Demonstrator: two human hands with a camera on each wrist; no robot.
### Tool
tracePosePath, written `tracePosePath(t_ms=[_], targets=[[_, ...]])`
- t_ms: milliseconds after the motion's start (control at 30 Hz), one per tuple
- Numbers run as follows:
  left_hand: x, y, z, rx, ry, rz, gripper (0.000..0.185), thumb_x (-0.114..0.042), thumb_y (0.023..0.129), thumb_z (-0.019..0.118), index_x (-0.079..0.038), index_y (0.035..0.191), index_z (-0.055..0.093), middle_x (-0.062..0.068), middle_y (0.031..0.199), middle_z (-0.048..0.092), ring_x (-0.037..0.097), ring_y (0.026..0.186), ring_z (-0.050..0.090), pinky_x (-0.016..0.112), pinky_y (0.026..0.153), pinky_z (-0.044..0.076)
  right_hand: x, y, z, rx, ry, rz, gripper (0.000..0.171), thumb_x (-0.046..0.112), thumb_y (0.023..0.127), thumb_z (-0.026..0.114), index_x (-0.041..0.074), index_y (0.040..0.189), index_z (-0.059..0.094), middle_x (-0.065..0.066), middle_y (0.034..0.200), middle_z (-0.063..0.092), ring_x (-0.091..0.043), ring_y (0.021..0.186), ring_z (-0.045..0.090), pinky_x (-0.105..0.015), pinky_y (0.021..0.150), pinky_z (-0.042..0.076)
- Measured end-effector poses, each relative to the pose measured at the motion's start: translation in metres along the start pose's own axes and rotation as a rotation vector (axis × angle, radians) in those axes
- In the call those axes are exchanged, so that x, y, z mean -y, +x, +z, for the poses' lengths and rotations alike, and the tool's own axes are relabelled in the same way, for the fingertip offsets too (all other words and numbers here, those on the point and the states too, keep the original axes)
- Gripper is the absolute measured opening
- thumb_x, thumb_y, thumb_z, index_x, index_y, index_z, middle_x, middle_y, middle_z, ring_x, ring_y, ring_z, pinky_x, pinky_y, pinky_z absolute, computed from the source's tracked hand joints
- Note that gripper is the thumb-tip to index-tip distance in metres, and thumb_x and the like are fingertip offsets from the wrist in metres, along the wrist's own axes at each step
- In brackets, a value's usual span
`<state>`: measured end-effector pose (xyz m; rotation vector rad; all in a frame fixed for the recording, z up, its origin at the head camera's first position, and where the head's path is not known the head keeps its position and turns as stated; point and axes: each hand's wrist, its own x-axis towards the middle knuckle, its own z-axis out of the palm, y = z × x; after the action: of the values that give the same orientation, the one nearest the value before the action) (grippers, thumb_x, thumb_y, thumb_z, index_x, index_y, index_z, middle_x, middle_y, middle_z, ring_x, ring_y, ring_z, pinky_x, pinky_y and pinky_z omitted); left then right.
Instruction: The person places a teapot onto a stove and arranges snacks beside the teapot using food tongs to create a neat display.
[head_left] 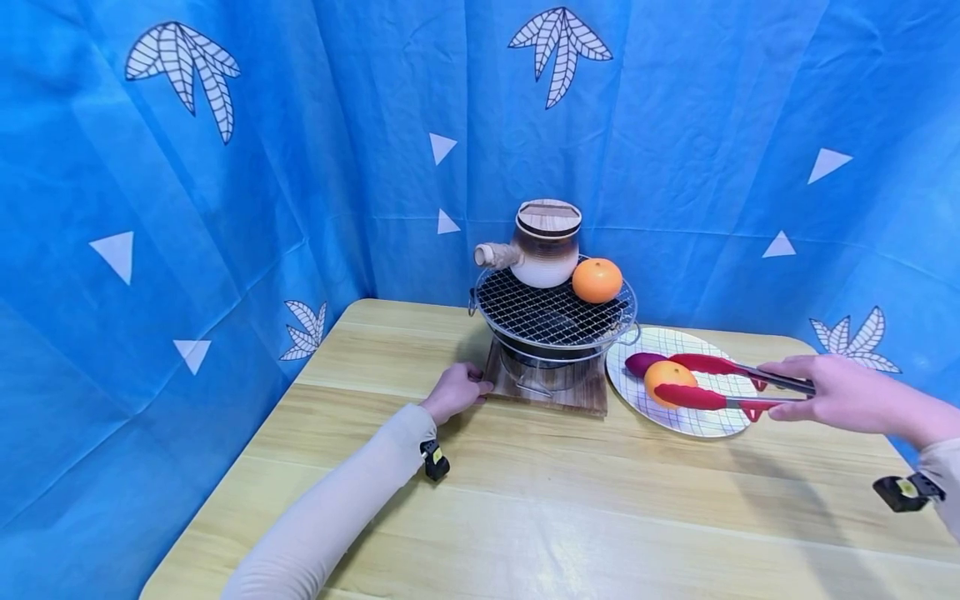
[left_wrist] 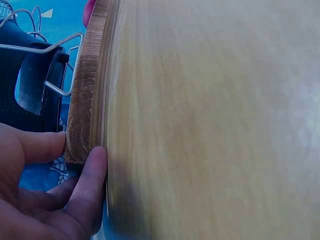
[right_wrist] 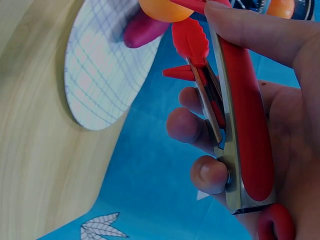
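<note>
our right hand (head_left: 851, 393) grips the tongs (head_left: 701, 363), left hand (head_left: 452, 392) pinches the board (head_left: 596, 385) — we judge the near orange (head_left: 664, 373) light, slippery, best held at its middle.

Here's the left arm (head_left: 330, 510), stretched long and forward, sleeved to the wrist, and the left hand (head_left: 455, 392) sits low, fingertips (left_wrist: 95, 162) in a pinch! Across, the right hand (head_left: 851, 392) juts inward, fingers curled gripping, thumb (right_wrist: 255, 35) extended.
</note>
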<state>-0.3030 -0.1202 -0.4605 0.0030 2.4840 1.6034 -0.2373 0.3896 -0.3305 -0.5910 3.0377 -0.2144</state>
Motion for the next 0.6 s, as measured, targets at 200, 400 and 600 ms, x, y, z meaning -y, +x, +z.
tracePosePath(t_ms=[200, 400, 600], targets=[[-0.002, 0.0, 0.0, 0.011, 0.009, -0.015, 0.041, -0.012, 0.097, 0.066, 0.008, 0.13, 0.053, 0.026, 0.13, 0.058, 0.028, 0.096, 0.073, 0.037, 0.09, 0.06, 0.008, -0.002, -0.013, 0.003, 0.02, 0.045, 0.09, 0.05, 0.076, 0.084, -0.011, 0.136, 0.054, -0.036, 0.124, 0.06, -0.042, 0.102, 0.059, -0.046, 0.066, 0.059], [-0.001, 0.0, 0.001, 0.004, -0.005, -0.002, 0.036, -0.009, 0.095, 0.067, 0.009, 0.124, 0.055, 0.025, 0.12, 0.062, 0.03, 0.096, 0.073, 0.033, 0.085, 0.062, 0.01, -0.005, -0.026, -0.002, -0.006, 0.062, 0.092, 0.051, 0.077, 0.083, -0.012, 0.137, 0.052, -0.042, 0.128, 0.054, -0.056, 0.11, 0.05, -0.054, 0.069, 0.06], [-0.001, 0.001, 0.001, 0.0, -0.007, -0.002, 0.036, -0.008, 0.095, 0.067, 0.01, 0.124, 0.055, 0.025, 0.121, 0.061, 0.029, 0.095, 0.073, 0.032, 0.084, 0.062, 0.012, -0.005, -0.039, 0.007, -0.026, 0.1, 0.095, 0.053, 0.077, 0.082, -0.012, 0.139, 0.049, -0.047, 0.134, 0.045, -0.06, 0.115, 0.042, -0.058, 0.072, 0.06]])
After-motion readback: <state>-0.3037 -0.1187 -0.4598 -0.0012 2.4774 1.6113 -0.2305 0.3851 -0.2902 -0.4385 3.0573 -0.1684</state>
